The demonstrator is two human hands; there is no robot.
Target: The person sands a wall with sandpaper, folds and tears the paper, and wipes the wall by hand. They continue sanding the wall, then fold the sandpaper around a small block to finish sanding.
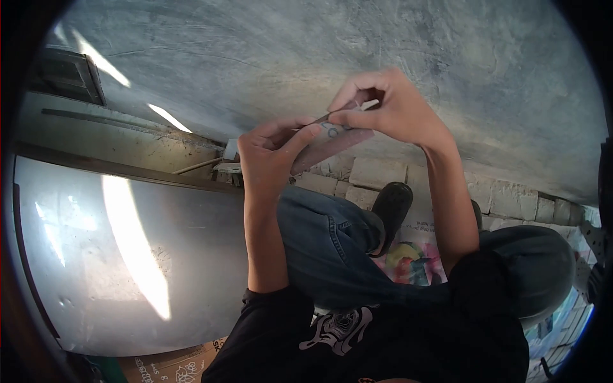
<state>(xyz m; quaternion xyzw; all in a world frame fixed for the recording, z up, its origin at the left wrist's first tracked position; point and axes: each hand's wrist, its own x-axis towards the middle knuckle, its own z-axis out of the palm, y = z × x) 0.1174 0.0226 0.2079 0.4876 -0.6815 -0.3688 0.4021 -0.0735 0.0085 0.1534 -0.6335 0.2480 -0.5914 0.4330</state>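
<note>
My left hand (pixel 268 153) and my right hand (pixel 394 112) are raised in front of the grey wall, close together. Between them they pinch the upper edge of a small thin sheet with a pinkish-brown band (pixel 335 150). Dark marks, like a printed figure, show on its pale part. A narrow dark edge runs between the fingertips of both hands. The sheet hangs tilted, its lower edge rising toward the right. My fingers cover part of it, and its exact kind cannot be made out.
A shiny metal panel (pixel 83 255) lies at the left, with a printed cardboard box (pixel 169 367) below it. Pale bricks (pixel 377 172) line the wall's foot (pixel 511 83). Between my legs lies a colourful printed sheet (pixel 415 258), near a dark shoe (pixel 391 210).
</note>
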